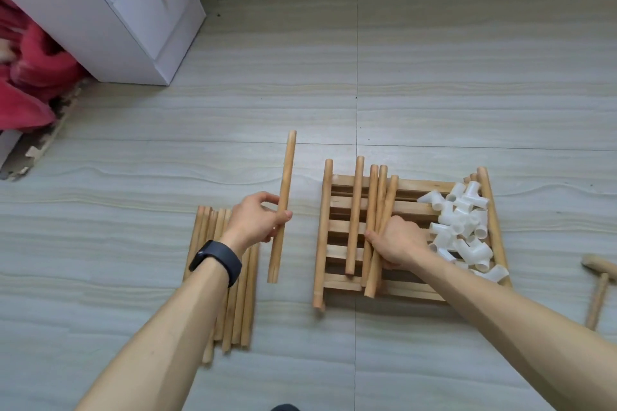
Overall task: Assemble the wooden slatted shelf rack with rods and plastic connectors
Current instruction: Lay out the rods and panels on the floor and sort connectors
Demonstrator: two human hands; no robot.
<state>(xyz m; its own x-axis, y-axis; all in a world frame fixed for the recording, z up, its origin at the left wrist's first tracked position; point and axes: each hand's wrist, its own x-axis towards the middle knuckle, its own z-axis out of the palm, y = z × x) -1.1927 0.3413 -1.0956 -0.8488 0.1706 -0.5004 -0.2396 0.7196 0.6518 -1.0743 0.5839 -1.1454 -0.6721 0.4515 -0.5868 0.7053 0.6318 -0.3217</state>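
My left hand [258, 222] grips one long wooden rod [284, 190] near its lower third, holding it upright above the floor. Under that forearm lies a pile of sorted rods [233, 304]. To the right, stacked wooden slatted panels [414, 187] lie flat with several loose rods [355, 210] across them. My right hand [399, 243] rests on the panels and curls around a couple of those rods [384, 200]. A heap of white plastic connectors [462, 227] sits on the panels' right side.
A small wooden mallet [599, 284] lies on the floor at the far right. A white cabinet [110, 10] stands at the back left, with red cloth [30, 77] and a foam mat edge [43, 140] beside it. Pale tiled floor stretches beyond the parts.
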